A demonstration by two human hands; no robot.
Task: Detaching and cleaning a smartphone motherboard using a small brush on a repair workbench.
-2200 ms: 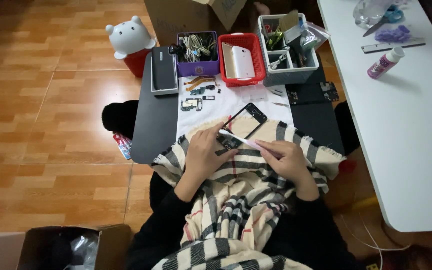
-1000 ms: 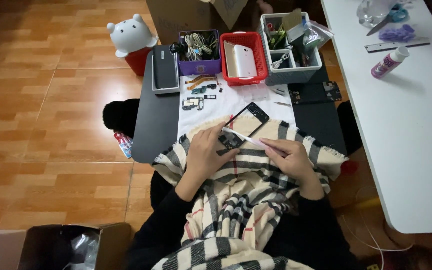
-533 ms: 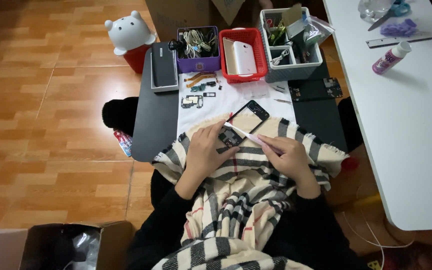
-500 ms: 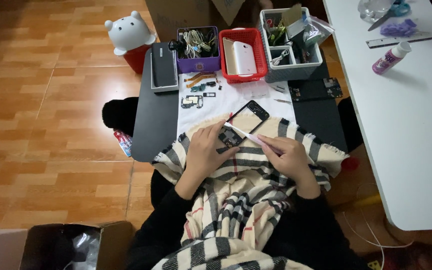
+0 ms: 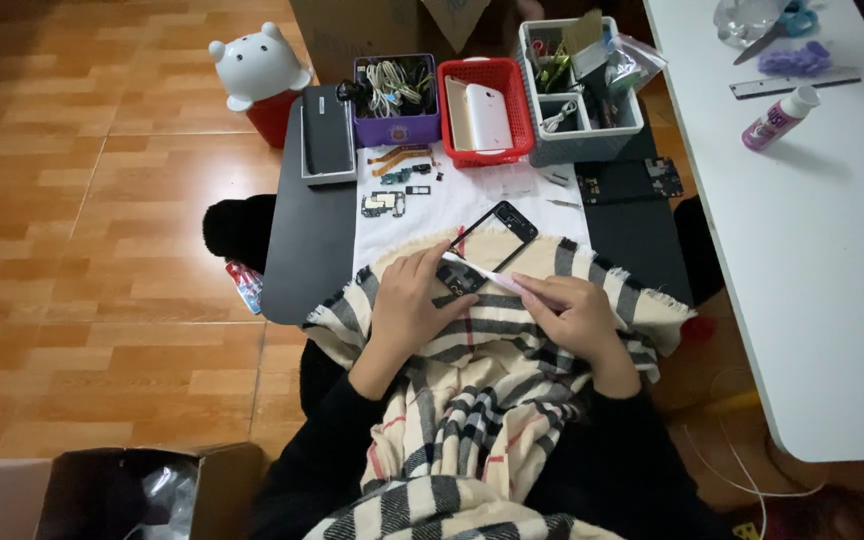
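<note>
**Both hands at a phone frame on a plaid lap**

Down at the centre, the left hand (image 5: 414,300) lies palm-down with its fingers pressing the near end of a black phone frame (image 5: 487,245), pinning it against the plaid scarf (image 5: 472,400) that covers the lap. The right hand (image 5: 574,312) is closed around a thin white-and-pink tool (image 5: 487,273), held like a pen, its tip reaching left to the frame's near end just beside the left fingertips.

The frame's long axis runs diagonally, near end low and left under the fingers, far end up and right, resting over the edge of the white mat (image 5: 452,200) on the dark lap table (image 5: 302,260). The tool lies across that line, sloping from the right hand up to the left.

Open room is scant ahead: small circuit parts (image 5: 384,203) sit on the mat just beyond the frame, then a purple cable box (image 5: 396,95), a red basket (image 5: 485,105) and a grey organiser (image 5: 577,95) line the table's far edge. A white table (image 5: 812,260) closes off the right; wooden floor (image 5: 102,250) lies free to the left.

Compared with two seconds back, the frame now shows as a hollow outline with scarf visible through it, and the tool tip has shifted further left.
</note>
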